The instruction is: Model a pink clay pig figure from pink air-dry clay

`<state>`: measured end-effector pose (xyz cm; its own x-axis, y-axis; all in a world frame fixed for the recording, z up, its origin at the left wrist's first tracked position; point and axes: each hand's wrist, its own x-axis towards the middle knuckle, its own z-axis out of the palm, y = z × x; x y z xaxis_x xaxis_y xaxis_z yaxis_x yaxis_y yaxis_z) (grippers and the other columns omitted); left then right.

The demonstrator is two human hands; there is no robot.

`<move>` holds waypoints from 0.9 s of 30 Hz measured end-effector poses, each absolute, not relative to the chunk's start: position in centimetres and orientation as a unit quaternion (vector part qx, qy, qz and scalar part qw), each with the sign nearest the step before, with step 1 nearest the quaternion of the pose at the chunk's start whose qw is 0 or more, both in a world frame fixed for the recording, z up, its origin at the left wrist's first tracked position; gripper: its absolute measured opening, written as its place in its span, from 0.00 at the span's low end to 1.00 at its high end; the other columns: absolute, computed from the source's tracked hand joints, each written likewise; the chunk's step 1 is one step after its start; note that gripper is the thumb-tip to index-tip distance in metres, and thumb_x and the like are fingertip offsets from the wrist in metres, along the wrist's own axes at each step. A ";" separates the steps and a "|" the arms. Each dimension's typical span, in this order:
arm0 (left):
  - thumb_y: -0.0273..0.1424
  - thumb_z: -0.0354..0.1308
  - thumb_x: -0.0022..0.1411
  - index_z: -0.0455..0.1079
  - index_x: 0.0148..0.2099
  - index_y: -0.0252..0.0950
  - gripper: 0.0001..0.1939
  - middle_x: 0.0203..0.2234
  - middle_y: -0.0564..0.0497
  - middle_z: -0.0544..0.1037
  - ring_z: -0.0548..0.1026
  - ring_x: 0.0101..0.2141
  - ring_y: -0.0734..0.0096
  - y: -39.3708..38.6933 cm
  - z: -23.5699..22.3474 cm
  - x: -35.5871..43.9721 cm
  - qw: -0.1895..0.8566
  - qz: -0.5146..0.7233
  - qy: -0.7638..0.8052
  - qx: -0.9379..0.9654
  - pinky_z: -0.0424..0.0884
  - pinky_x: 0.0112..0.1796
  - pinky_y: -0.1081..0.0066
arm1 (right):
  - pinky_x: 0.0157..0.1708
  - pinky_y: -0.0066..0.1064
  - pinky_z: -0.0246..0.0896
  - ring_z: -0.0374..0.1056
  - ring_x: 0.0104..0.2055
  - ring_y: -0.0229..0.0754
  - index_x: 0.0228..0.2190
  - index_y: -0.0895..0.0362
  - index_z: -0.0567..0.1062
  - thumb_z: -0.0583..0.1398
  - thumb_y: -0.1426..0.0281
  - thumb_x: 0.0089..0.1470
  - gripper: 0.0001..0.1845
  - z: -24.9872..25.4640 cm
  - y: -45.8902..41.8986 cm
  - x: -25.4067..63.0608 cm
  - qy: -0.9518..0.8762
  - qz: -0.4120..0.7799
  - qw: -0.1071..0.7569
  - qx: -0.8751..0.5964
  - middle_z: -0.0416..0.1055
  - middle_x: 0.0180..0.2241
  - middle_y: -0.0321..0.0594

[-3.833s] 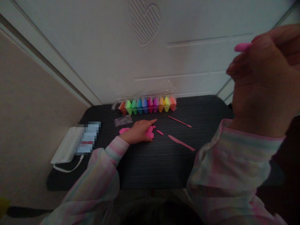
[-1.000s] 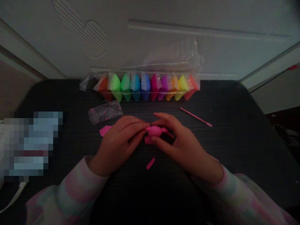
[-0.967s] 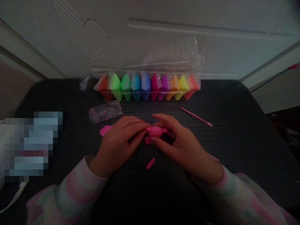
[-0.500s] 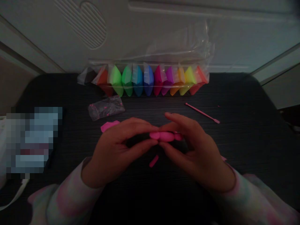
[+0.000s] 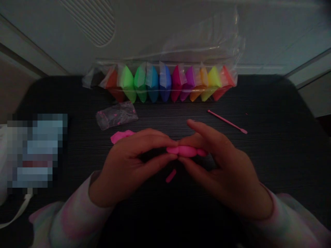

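Between my two hands is a piece of pink modelling clay (image 5: 187, 151), rounded in the middle with smaller lobes at both ends. My left hand (image 5: 129, 165) pinches its left end between thumb and fingers. The thumb and forefinger of my right hand (image 5: 222, 168) grip the middle from above and below, with another finger raised. A short pink clay strip (image 5: 171, 176) lies on the table just below the held piece. Behind my left hand sits a flat pink clay lump (image 5: 121, 136), partly covered by that hand.
A clear bag (image 5: 165, 91) of colored clay packets stands along the back of the dark table (image 5: 279, 137). Nearer lie a small clear wrapper (image 5: 117, 116) with pink bits and a pink modelling tool (image 5: 227, 121). A blurred-out device (image 5: 41, 151) with a white cable is at left.
The view has shifted slightly. Both hands keep hold of the pink clay, and my right hand has moved a little to the right.
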<state>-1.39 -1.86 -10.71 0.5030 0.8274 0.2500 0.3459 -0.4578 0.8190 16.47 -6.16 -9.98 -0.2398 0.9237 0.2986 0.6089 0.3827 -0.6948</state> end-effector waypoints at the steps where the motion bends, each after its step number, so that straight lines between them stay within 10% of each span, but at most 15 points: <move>1: 0.27 0.60 0.52 0.72 0.38 0.40 0.09 0.32 0.55 0.77 0.74 0.34 0.73 -1.9 -10.7 -1.4 0.363 0.330 0.371 0.788 0.69 0.37 0.74 | 0.40 0.33 0.67 0.69 0.38 0.40 0.55 0.49 0.53 0.58 0.76 0.49 0.33 -9.9 -6.2 16.5 -0.757 0.223 0.346 -0.507 0.73 0.37 0.35; 15: 0.27 0.63 0.47 0.66 0.48 0.40 0.23 0.39 0.52 0.75 0.73 0.39 0.70 -2.4 -10.9 -0.6 0.586 0.340 0.378 0.631 0.70 0.38 0.74 | 0.43 0.35 0.66 0.68 0.42 0.40 0.54 0.47 0.54 0.59 0.74 0.49 0.32 -10.0 -6.5 16.3 -0.691 0.305 0.393 -0.524 0.70 0.41 0.37; 27: 0.27 0.63 0.49 0.71 0.39 0.38 0.12 0.35 0.52 0.78 0.76 0.35 0.68 -2.4 -11.1 0.3 0.763 0.308 0.378 0.424 0.73 0.34 0.73 | 0.38 0.32 0.67 0.69 0.38 0.39 0.47 0.50 0.63 0.61 0.68 0.46 0.25 -10.3 -6.4 16.2 -0.623 0.366 0.446 -0.528 0.70 0.39 0.38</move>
